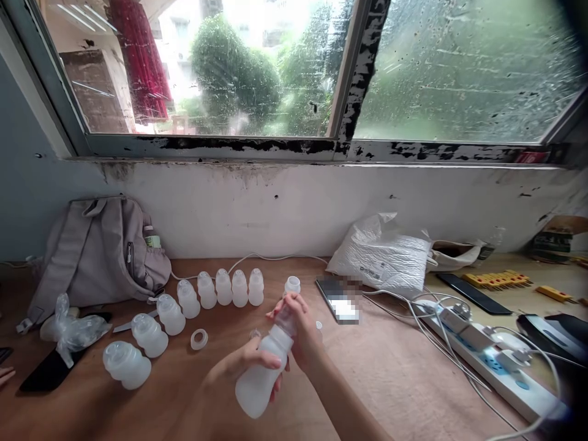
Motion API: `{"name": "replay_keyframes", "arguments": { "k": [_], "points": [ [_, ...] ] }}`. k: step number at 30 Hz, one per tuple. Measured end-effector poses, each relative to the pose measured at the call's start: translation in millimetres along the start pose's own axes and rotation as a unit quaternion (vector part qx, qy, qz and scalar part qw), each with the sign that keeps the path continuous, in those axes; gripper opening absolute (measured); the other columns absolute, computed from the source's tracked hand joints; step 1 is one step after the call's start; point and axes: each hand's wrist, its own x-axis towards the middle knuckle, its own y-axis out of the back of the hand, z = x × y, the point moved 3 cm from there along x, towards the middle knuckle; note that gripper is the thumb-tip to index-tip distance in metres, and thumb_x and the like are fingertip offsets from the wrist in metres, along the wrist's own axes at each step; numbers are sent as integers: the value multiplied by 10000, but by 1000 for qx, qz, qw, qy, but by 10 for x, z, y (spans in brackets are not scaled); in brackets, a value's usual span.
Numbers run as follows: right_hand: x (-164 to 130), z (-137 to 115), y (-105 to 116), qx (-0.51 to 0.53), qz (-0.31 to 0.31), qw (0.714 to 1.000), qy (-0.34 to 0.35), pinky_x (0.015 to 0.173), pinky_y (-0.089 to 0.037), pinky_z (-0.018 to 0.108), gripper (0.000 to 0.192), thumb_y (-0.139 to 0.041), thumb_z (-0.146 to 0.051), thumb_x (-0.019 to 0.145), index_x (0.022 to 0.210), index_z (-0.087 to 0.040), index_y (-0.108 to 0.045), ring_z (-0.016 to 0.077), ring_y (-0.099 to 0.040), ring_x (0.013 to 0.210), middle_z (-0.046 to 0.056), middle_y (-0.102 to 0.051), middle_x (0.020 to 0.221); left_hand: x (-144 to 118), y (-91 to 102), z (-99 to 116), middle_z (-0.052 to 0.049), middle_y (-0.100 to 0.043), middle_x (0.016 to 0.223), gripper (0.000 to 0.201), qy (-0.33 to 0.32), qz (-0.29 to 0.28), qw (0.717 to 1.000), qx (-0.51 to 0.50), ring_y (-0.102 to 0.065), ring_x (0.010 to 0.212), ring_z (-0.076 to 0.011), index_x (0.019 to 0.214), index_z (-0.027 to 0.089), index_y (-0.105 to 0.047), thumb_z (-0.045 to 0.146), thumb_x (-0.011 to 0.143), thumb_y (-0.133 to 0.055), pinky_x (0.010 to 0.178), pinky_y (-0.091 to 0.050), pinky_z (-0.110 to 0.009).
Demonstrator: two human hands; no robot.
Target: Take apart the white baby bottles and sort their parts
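Item in hand: translucent white bottle (263, 373), held tilted above the bench (395, 367), neck pointing up and away from the person.
Left hand (243, 367): grip closed around the bottle's body, fingers wrapped over its upper half.
Right hand (298, 324): grip closed over the bottle's top, fingers curled around the cap or teat; the piece itself is mostly hidden, so I cannot tell how far it is seated.
Handling note: the lower hand should keep the body steady while the upper hand turns squarely on the neck; a soft bottle squeezed hard may skew the thread.
Row of bottles (184, 306): capped ones standing in a curved line left of the hands, well apart from them.
Loose ring (199, 339): lying flat on the bench, near the row.
Small open bottle (292, 285): upright just beyond the hands.
Phone (337, 300): flat, right of the hands.
Grey bag (96, 251): against the wall, far left.
Power strip (487, 361): right side, with cables plugged in.
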Motion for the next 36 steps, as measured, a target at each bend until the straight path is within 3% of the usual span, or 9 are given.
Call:
{"name": "replay_keyframes", "arguments": {
  "k": [3, 5, 9, 14, 23, 26, 30, 32, 36],
  "points": [
    [158, -96, 240, -65, 44, 995, 59, 682, -431, 279, 197, -511, -400, 758, 767, -214, -445, 141, -569, 663, -26, -561, 705, -17, 43, -10, 22, -614, 727, 335, 17, 29, 981, 191, -571, 711, -211, 895, 270, -590, 438, 610, -538, 616, -382, -310],
    [236, -185, 387, -208, 41, 970, 120, 716, -407, 282, 180, -510, -347, 749, 867, -223, -455, 157, -554, 757, -3, -573, 813, -6, 147, -76, -21, -616, 798, 469, 34, 104, 919, 378, -558, 804, -277, 905, 244, -582, 514, 522, -602, 661, -394, -348],
    [322, -183, 578, -542, -55, 832, 106, 759, -374, 307, 231, -554, -274, 696, 915, -221, -509, 197, -529, 847, 29, -580, 905, 16, 359, -270, -98, -613, 835, 529, 109, 186, 803, 555, -548, 851, -343, 927, 185, -560, 508, 510, -597, 693, -394, -390],
    [376, 54, 803, -731, -118, 672, -6, 793, -348, 319, 278, -613, -232, 652, 925, -219, -558, 230, -516, 937, 53, -579, 960, -4, 462, -325, -86, -606, 840, 405, 131, 183, 801, 555, -563, 823, -310, 859, 199, -529, 440, 538, -584, 645, -402, -344],
    [367, 284, 855, -816, -134, 557, -78, 898, -217, 483, 259, -534, -71, 625, 861, -172, -557, 262, -496, 933, 88, -594, 892, 10, 513, -336, -77, -602, 856, 378, 132, 185, 801, 554, -565, 826, -296, 848, 207, -502, 425, 553, -592, 613, -386, -308],
    [359, 208, 790, -790, -134, 596, -58, 932, -187, 501, 299, -599, -157, 634, 928, -192, -556, 282, -451, 1021, 96, -569, 1005, 34, 488, -267, -60, -611, 834, 309, 91, 216, 788, 569, -576, 809, -283, 840, 215, -488, 400, 606, -566, 623, -372, -298],
    [258, 88, 504, -540, -261, 800, -29, 935, -313, 363, 554, -627, -404, 674, 1172, -265, -429, 237, -399, 1142, 57, -477, 1214, 80, 424, -124, -35, -617, 873, 306, 12, 306, 799, 518, -589, 807, -232, 923, 233, -452, 423, 689, -507, 617, -365, -256],
    [181, 97, 316, -383, -308, 869, -50, 920, -350, 343, 637, -613, -480, 670, 1226, -272, -380, 225, -406, 1153, 51, -475, 1228, 119, 397, -101, -32, -618, 880, 319, -2, 337, 803, 491, -592, 797, -215, 954, 235, -439, 414, 698, -504, 608, -365, -245],
    [105, 242, 46, -200, -209, 956, -57, 886, -382, 375, 503, -575, -494, 710, 1122, -216, -500, 237, -486, 1084, 91, -543, 1160, 241, 340, -166, -23, -625, 882, 375, -18, 344, 821, 455, -587, 802, -208, 978, 222, -462, 285, 625, -571, 624, -379, -248]
  ]
}}
